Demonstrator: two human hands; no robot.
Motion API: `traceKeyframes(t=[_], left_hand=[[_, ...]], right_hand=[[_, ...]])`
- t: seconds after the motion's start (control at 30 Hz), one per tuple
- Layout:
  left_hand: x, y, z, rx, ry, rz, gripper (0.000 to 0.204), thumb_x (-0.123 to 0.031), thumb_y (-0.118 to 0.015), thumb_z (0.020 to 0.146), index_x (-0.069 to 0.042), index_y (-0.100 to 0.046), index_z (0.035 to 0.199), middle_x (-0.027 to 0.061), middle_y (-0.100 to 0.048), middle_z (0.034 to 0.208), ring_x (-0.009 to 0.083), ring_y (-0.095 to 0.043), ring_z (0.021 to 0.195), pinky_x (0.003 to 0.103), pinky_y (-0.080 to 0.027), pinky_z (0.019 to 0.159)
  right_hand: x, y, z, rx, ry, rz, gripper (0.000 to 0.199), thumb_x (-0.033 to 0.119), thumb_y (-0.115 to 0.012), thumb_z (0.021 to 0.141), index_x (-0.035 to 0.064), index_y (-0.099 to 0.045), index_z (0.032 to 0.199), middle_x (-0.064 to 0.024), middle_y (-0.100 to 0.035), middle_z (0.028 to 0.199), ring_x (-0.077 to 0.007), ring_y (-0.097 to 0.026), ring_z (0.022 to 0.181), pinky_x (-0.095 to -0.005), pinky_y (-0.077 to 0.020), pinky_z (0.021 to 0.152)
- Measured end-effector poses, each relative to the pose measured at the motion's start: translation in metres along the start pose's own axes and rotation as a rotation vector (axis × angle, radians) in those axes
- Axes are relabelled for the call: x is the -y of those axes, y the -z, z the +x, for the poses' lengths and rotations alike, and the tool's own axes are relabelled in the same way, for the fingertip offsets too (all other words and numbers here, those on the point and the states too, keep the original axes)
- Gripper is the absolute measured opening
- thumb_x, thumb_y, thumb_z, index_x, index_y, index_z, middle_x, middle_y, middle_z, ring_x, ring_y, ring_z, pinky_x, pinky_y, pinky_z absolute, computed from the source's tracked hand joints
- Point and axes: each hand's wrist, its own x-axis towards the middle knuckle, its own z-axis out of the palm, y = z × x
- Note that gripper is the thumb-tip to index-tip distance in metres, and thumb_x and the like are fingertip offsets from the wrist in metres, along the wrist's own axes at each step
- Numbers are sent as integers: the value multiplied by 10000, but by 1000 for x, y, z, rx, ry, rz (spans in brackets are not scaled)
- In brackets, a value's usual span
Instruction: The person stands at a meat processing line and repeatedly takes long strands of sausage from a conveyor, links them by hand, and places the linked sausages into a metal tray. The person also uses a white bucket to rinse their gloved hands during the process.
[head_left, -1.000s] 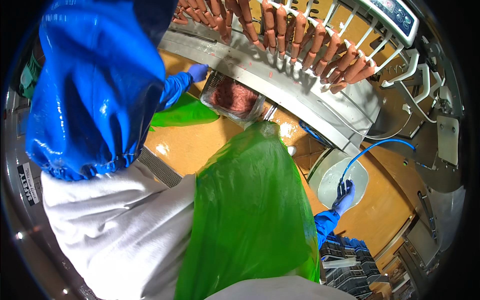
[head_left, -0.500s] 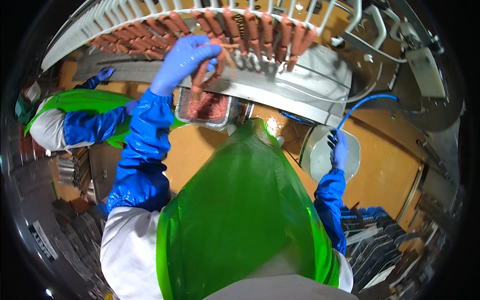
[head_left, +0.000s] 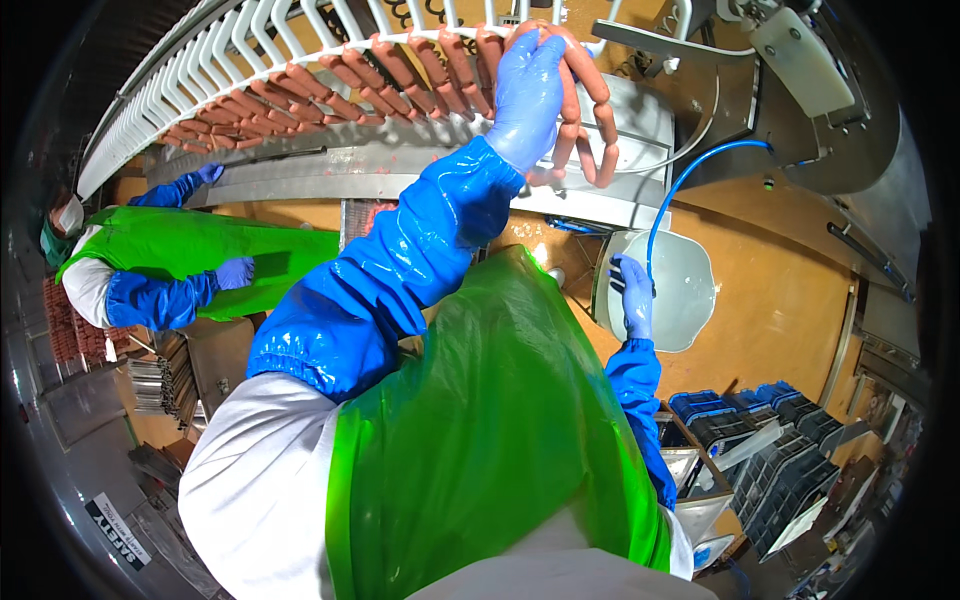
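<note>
My left hand, in a blue glove, is raised at the white hooked rail, its fingers closed round the top of a string of sausages. The string's linked loops dangle to the right of the hand. More linked sausages hang in a row from the hooks to the left. Lower right, my right hand is over a pale bucket, its gloved fingers apart and dark at the tips. A blue hose runs down beside its thumb; no grip on the hose can be made out.
A metal table stretches beneath the rail. To the left, a co-worker in a green apron stands at it. My left sleeve partly covers a tray of pink meat. Dark crates are stacked at lower right; machinery stands upper right.
My left hand has moved right along the rail, carrying the string of sausages up to it. My right hand has shifted slightly left, its fingers more spread. The co-worker's near hand has lowered.
</note>
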Motion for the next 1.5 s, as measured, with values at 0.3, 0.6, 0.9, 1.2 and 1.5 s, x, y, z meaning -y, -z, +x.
traceKeyframes(t=[0.3, 0.6, 0.9, 1.2, 1.5], left_hand=[[23, -26, 13, 22, -388, 649, 239, -204, -507, 987, 9, -612, 961, 89, -618, 758, 195, -601, 703, 307, -490, 703], [-3, -29, 34, 27, -356, 1529, 326, -278, -532, 915, -97, -706, 1122, 190, -699, 980, 367, -674, 939, 450, -529, 840], [64, 8, -8, 98, -702, 1148, 472, -145, -623, 901, -6, -508, 1337, 190, -609, 1189, 327, -616, 1085, 400, -488, 941], [114, 17, -125, 582, 396, 868, 519, -240, -654, 940, -21, -482, 1378, 107, -635, 1130, 181, -609, 968, 333, -506, 883], [225, -80, -86, 326, 690, 76, 263, -221, -505, 976, -21, -594, 1122, 78, -613, 1009, 156, -542, 842, 350, -474, 794]], right_hand=[[-38, 41, -12, -73, -61, 59, 366, 307, -508, 1012, 47, -632, 1236, -75, -667, 1177, -225, -643, 1038, -356, -490, 881], [-10, 60, 5, -62, -31, 75, 373, 315, -516, 1009, 46, -627, 1242, -67, -668, 1155, -209, -637, 1028, -355, -478, 885], [3, 88, 36, -181, -8, 245, 334, 277, -527, 995, 48, -655, 1202, -72, -672, 1110, -173, -636, 995, -317, -497, 844], [-182, 184, 106, -371, -75, 699, 365, 243, -486, 1012, -7, -591, 1256, -165, -611, 1284, -270, -556, 1217, -403, -435, 1046], [115, -23, 17, -228, 704, 424, 409, 270, -379, 1036, -24, -653, 1115, -188, -657, 1168, -295, -594, 1155, -419, -421, 1057]])
